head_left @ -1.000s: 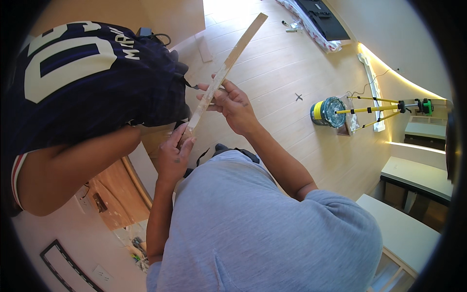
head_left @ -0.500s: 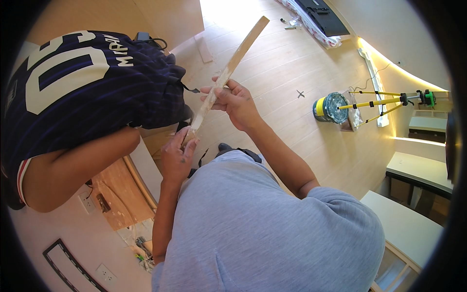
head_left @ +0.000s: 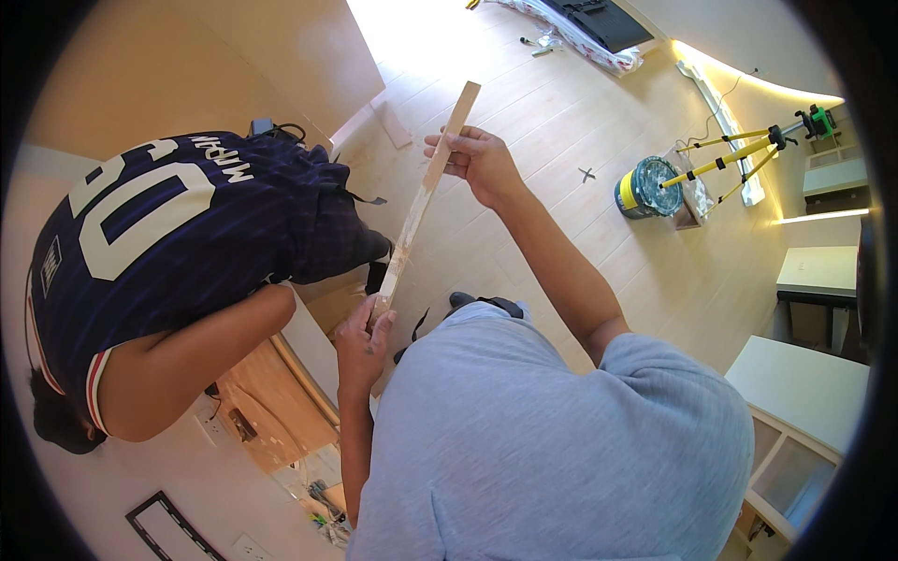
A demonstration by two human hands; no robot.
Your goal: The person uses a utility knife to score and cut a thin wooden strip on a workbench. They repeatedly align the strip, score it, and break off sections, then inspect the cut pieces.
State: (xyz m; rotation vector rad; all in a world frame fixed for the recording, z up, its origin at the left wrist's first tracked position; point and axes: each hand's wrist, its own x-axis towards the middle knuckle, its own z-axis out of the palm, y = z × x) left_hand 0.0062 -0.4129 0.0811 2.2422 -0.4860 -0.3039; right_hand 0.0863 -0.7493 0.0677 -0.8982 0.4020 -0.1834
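A narrow wooden strip slants between my two hands, its face marked with pale, whitish patches. My left hand grips the lower end, thumb on one side and fingers on the other. Higher up, my right hand holds the strip between thumb and fingers, with the top end sticking out beyond it. Right beside the strip, on my left, a co-worker in a dark striped jersey bends forward; that person's hands are hidden.
To the right stand a dark bucket with a yellow label and a yellow tripod carrying a green device. White cabinets line the right side. A wooden panel and wall sockets lie lower left. Pale planks cover the floor.
The view has shifted and turned a little. My right hand has slid or moved farther up the strip, away from my left hand, and the strip stands somewhat steeper.
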